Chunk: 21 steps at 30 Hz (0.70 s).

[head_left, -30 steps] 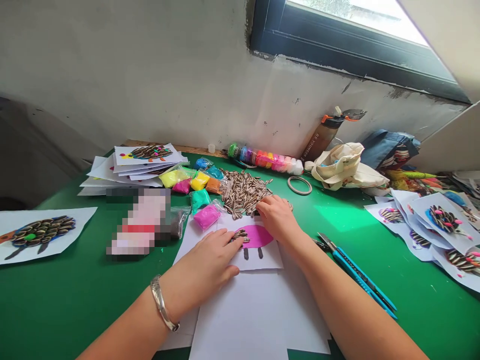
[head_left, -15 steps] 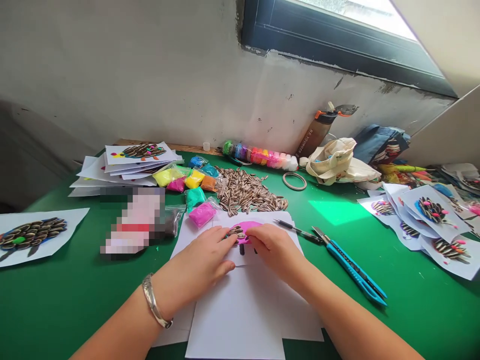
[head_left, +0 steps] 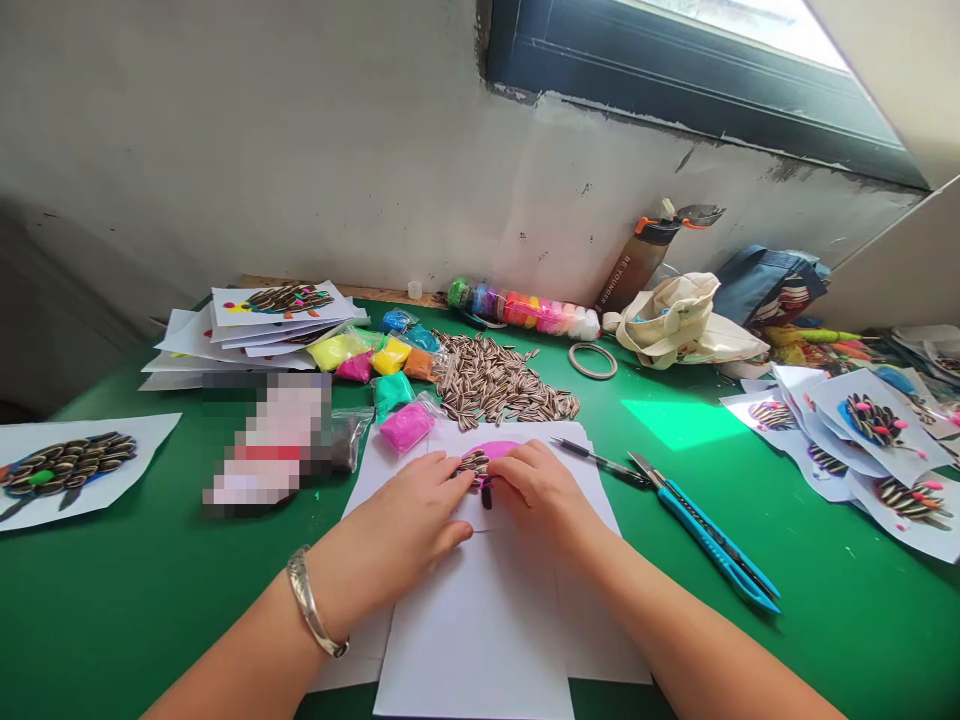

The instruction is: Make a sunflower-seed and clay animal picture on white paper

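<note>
A flat magenta clay shape [head_left: 501, 448] lies on white paper [head_left: 472, 640] in front of me. Striped sunflower seeds [head_left: 474, 463] cover its left part, and a short dark piece [head_left: 487, 496] sticks out below it. My left hand [head_left: 409, 510], with a silver bangle at the wrist, rests flat on the paper, fingers stretched to the seeds' left edge. My right hand [head_left: 544, 495] curls over the right side of the clay. Its thumb and fingertips are pressed together beside the seeds; whatever they hold is hidden.
Behind the paper lie a heap of sunflower seeds [head_left: 499, 380] and colored clay packets [head_left: 405, 428]. A pen [head_left: 604, 463] and a blue utility knife [head_left: 712, 540] are at the right. Seed pictures on paper [head_left: 71, 470] sit left, others [head_left: 874, 420] right. A bottle [head_left: 637, 265] leans against the wall.
My right hand's fingertips have shifted slightly left, closer to the seeds, and now cover more of the clay's lower right. My left hand stays put. The whole view has shifted a little.
</note>
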Available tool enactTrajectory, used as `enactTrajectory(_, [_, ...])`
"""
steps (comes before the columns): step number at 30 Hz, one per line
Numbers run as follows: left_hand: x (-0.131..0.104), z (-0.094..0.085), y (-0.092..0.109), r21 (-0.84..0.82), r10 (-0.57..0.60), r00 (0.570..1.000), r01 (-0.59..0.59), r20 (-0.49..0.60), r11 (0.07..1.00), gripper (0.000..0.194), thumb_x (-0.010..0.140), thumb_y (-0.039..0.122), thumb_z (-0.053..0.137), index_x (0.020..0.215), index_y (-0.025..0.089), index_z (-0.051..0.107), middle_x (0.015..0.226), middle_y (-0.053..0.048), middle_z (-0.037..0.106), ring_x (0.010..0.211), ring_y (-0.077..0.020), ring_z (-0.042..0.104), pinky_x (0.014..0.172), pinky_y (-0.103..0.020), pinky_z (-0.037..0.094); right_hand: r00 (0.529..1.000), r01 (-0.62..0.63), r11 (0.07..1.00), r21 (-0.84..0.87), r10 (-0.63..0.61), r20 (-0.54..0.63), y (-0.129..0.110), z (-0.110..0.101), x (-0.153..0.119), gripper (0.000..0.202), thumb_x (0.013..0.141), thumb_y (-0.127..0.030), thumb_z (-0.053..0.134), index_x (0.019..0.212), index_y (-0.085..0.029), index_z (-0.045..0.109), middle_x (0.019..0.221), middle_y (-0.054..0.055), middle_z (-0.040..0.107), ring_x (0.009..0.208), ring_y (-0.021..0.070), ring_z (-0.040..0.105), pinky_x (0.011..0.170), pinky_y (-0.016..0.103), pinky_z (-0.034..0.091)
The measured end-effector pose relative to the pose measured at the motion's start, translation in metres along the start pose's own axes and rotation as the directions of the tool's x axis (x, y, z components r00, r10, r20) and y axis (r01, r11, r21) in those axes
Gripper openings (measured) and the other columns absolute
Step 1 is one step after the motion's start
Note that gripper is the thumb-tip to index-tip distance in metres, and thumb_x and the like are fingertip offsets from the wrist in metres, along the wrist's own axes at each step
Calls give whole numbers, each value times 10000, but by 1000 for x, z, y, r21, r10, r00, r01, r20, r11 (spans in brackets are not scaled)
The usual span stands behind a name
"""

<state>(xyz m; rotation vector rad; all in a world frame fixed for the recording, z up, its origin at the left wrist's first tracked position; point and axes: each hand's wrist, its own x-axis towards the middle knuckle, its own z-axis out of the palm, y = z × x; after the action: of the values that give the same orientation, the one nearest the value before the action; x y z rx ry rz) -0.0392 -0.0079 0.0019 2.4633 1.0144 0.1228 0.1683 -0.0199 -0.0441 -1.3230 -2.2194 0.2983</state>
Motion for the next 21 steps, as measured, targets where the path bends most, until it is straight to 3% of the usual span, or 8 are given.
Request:
enactTrajectory(12, [2,5,0,55,-8,1000,8,-9,998,259,913,257,583,1163,192,605,1160,-95,613,1159,-314,503,978,-496,453,998,-22,997,-76,18,-64,-3,13,-2,160,896,-83,534,823,-169,648,779,52,618,761,185,495,696,286,393])
enactTrajectory(21, [1,5,2,54,-3,1000,4,-30,999,264,890,235,609,1149,186,611,1150,-90,608,1138,-306,509,978,-487,453,999,-28,996,-87,25,-38,-7,12,-2,167,897,-95,534,821,-184,653,801,48,623,776,183,501,704,289,386])
